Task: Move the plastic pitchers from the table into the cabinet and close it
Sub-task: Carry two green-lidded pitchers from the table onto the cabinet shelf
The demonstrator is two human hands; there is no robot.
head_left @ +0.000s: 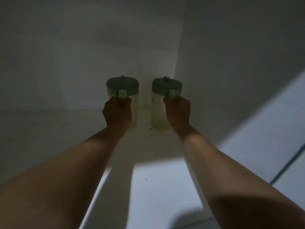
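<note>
Two pale plastic pitchers with dark green lids stand side by side deep inside a dim white cabinet [49, 126]. My left hand [118, 113] is closed around the handle of the left pitcher [123, 86]. My right hand [177, 112] is closed around the handle of the right pitcher [158, 103]. Both pitchers are upright with their bases at the cabinet floor, near the back wall. A narrow gap separates them. My hands hide the handles and part of each body.
The cabinet's right side wall [231, 80] rises close to the right pitcher. Open shelf floor stretches to the left of the left pitcher. A bright pale floor [156, 187] lies below the cabinet's front edge, with a dark line [288, 164] at the right.
</note>
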